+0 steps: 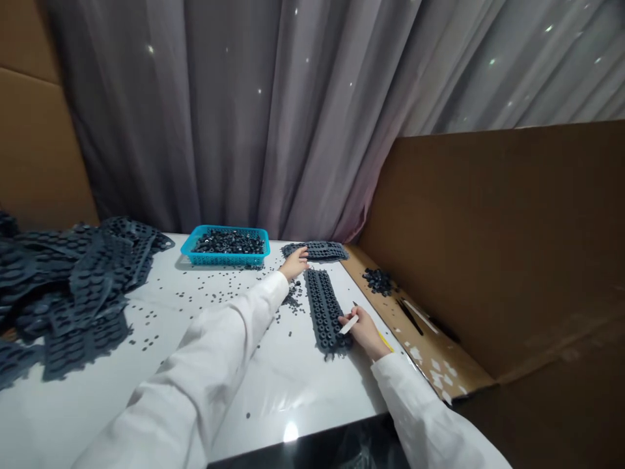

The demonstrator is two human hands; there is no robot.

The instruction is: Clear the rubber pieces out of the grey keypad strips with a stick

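A dark grey rubber sheet (323, 306) with rows of round studs lies lengthwise on the white table before me. Beyond its far end, my left hand (295, 263) reaches out with fingers stretched and apart, at the front left of a stack of similar sheets (322, 250). Whether its fingertips touch the stack, I cannot tell. My right hand (365, 331) is closed at the near right edge of the studded sheet. It holds a short white strip (349, 324). A slim tool with a dark tip (355, 304) and a yellow end (385, 341) also runs through that hand.
A blue basket (225, 259) of small black pieces stands at the back. Heaped studded sheets (83, 280) cover the left side. Small dark bits are scattered between. On cardboard at right lie a black pile (378, 281), a dark slim tool (411, 317) and white scraps (442, 372).
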